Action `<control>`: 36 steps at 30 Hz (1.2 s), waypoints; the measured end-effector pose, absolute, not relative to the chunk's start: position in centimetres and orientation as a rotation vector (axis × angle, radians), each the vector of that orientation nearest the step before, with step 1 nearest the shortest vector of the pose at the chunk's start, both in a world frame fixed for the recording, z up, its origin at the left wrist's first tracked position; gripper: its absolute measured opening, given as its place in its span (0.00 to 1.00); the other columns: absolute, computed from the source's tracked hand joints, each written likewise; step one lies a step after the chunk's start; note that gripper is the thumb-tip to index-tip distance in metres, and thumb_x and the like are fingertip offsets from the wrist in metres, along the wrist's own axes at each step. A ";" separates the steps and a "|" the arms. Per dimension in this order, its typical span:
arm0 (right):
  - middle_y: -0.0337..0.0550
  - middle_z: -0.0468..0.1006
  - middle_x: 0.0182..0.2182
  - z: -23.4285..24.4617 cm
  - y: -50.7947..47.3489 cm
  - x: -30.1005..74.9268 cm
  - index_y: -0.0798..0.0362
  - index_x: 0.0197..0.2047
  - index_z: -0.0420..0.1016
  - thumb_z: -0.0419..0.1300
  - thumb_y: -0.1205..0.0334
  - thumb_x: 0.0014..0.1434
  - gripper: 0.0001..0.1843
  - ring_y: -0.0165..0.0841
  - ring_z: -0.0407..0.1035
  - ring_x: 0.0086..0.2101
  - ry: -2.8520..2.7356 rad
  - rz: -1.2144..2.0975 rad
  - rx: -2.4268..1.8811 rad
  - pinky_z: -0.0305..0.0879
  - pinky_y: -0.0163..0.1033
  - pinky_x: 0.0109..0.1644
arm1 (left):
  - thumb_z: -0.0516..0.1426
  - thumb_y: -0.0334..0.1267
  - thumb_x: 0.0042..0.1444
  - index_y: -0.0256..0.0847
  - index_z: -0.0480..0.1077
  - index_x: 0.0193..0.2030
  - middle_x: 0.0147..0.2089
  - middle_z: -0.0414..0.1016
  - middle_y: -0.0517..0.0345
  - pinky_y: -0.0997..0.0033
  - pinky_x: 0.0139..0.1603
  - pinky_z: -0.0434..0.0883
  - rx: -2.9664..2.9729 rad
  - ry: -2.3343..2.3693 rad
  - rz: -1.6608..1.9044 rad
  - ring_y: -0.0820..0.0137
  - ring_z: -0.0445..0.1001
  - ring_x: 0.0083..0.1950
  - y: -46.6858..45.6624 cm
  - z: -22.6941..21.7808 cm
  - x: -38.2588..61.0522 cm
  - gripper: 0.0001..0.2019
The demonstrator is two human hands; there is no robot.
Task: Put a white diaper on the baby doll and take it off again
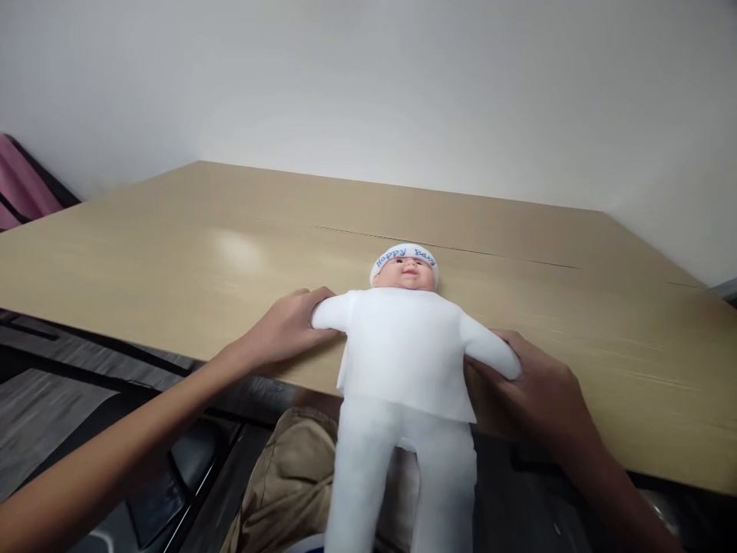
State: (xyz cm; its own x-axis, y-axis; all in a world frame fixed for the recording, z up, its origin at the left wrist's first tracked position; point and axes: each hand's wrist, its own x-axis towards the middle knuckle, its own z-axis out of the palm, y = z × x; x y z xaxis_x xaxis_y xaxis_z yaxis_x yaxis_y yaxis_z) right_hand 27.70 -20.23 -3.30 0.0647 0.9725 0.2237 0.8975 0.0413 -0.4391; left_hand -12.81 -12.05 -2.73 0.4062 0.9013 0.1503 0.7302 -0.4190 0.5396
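Note:
A doll [406,346] in a white top and white trousers lies face up across the table's near edge, its legs reaching down over my lap. Blue lettering, "Happy Ba" and a blurred end, runs along its white headband [397,256]. My left hand [296,321] is closed round the doll's arm on the left. On the other side, my right hand [535,384] grips the opposite arm, thumb in front and fingers mostly hidden behind it. Both doll arms are spread out sideways.
The wooden table [143,253] has a thin seam across it and backs onto a pale wall [368,92]. Something pink [26,180] with a black edge stands at the far left. Below are my brown trousers [288,476] and dark items on the left.

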 end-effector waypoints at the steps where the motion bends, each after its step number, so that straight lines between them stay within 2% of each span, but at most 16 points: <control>1: 0.45 0.90 0.44 -3.5 -19.5 27.7 0.38 0.52 0.82 0.60 0.29 0.67 0.26 0.56 0.83 0.41 -1.863 0.194 -1.866 0.67 0.48 0.37 | 0.64 0.51 0.64 0.44 0.76 0.52 0.47 0.85 0.52 0.62 0.43 0.69 2.290 1.433 0.586 0.55 0.81 0.46 -11.4 -3.0 -13.2 0.16; 6: 0.46 0.89 0.45 -4.4 -15.5 28.1 0.41 0.52 0.81 0.59 0.30 0.69 0.26 0.53 0.83 0.40 -1.926 0.167 -1.787 0.69 0.48 0.38 | 0.60 0.63 0.68 0.44 0.75 0.54 0.48 0.83 0.48 0.58 0.45 0.71 2.428 1.529 0.570 0.51 0.80 0.48 -7.4 -4.5 -14.6 0.24; 12: 0.46 0.89 0.43 -4.9 -9.4 29.0 0.42 0.49 0.81 0.59 0.30 0.69 0.25 0.51 0.82 0.39 -1.973 0.157 -1.808 0.69 0.48 0.38 | 0.61 0.65 0.67 0.42 0.75 0.55 0.48 0.83 0.46 0.56 0.45 0.72 2.558 1.514 0.631 0.49 0.80 0.50 -0.8 -6.0 -14.1 0.27; 19: 0.48 0.89 0.39 -6.1 -1.1 29.9 0.45 0.47 0.82 0.60 0.31 0.68 0.27 0.52 0.82 0.38 -1.923 -0.081 -1.777 0.68 0.47 0.39 | 0.61 0.66 0.64 0.44 0.74 0.58 0.53 0.84 0.45 0.56 0.48 0.75 2.477 1.575 0.782 0.48 0.82 0.53 6.9 -6.4 -12.1 0.29; 25: 0.50 0.88 0.39 -5.7 6.9 30.8 0.48 0.47 0.82 0.62 0.30 0.66 0.29 0.52 0.81 0.38 -1.906 -0.138 -1.812 0.67 0.47 0.40 | 0.62 0.66 0.63 0.41 0.75 0.55 0.49 0.83 0.43 0.53 0.51 0.74 2.579 1.573 0.902 0.48 0.81 0.50 14.7 -6.9 -10.9 0.29; 28: 0.51 0.88 0.39 -5.5 9.6 31.0 0.48 0.49 0.82 0.62 0.29 0.66 0.30 0.51 0.79 0.38 -1.890 -0.159 -1.814 0.67 0.47 0.39 | 0.61 0.67 0.63 0.41 0.74 0.55 0.51 0.83 0.43 0.53 0.51 0.74 2.578 1.612 0.912 0.48 0.79 0.51 17.4 -7.0 -10.4 0.30; 32: 0.56 0.87 0.46 -5.8 10.3 31.5 0.49 0.52 0.82 0.60 0.29 0.68 0.31 0.54 0.78 0.44 -1.946 -0.182 -1.739 0.69 0.51 0.46 | 0.62 0.71 0.64 0.41 0.74 0.59 0.58 0.80 0.40 0.49 0.59 0.73 2.568 1.639 0.981 0.46 0.76 0.58 18.3 -7.3 -11.4 0.35; 36: 0.57 0.85 0.46 -6.6 10.1 32.7 0.49 0.57 0.82 0.58 0.31 0.71 0.32 0.56 0.76 0.46 -2.025 -0.213 -1.662 0.68 0.56 0.53 | 0.62 0.68 0.66 0.42 0.72 0.64 0.62 0.77 0.41 0.50 0.63 0.71 2.572 1.540 0.973 0.48 0.75 0.60 18.1 -7.7 -14.1 0.34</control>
